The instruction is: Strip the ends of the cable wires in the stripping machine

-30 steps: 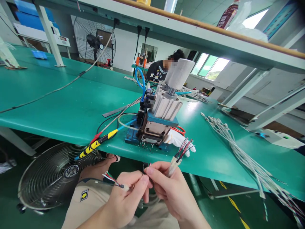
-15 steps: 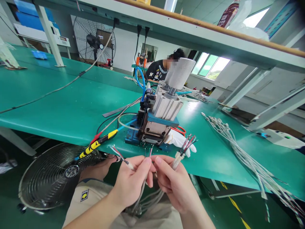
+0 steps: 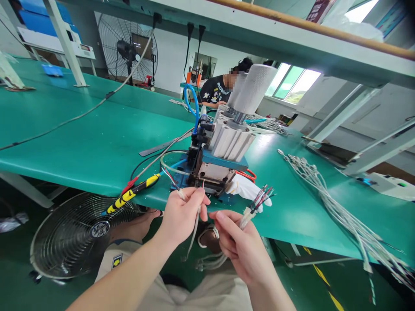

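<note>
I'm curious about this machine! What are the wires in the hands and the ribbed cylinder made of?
The wires look coated in smooth, glossy coloured plastic; what's inside is too small to tell. The ribbed cylinder looks like pale metal, probably aluminium, with a dull satin finish and neat machined ribs.

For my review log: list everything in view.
Wire stripping machine: one, silver and blue, on the bench.
Workbench: one, green, across the view.
Wire bundle: one, white, bench right.
Glove: one, white, beside the machine.
Floor fan: one, black, under the bench at left.
Co-worker: one, black shirt, behind the machine.
Held wires: one bunch, white, coloured ends, in both hands.
Left hand: one, gripping the held wires.
Right hand: one, gripping the held wires.
</note>
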`<action>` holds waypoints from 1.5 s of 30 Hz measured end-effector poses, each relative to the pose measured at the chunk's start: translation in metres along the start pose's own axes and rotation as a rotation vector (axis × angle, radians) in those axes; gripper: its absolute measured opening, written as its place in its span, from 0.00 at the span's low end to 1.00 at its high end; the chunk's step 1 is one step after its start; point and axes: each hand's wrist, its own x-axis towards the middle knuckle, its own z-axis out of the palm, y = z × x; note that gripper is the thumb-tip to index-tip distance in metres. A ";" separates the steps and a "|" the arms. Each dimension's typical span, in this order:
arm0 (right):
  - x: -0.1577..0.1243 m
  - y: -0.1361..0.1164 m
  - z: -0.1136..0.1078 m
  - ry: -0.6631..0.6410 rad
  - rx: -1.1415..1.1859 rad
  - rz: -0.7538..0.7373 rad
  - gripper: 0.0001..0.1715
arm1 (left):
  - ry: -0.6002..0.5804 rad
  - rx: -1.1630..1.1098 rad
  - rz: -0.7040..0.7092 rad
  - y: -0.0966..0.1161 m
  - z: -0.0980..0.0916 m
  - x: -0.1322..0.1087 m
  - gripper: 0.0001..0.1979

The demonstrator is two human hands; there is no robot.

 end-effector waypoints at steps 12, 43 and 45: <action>-0.006 -0.006 0.009 -0.016 0.014 -0.030 0.25 | -0.161 0.243 0.228 -0.005 -0.008 -0.031 0.20; -0.022 -0.053 -0.022 0.102 0.239 -0.065 0.23 | -0.148 0.472 0.547 -0.030 -0.037 -0.085 0.20; -0.028 -0.041 -0.017 0.031 0.218 -0.026 0.22 | -0.150 0.456 0.518 -0.028 -0.034 -0.082 0.20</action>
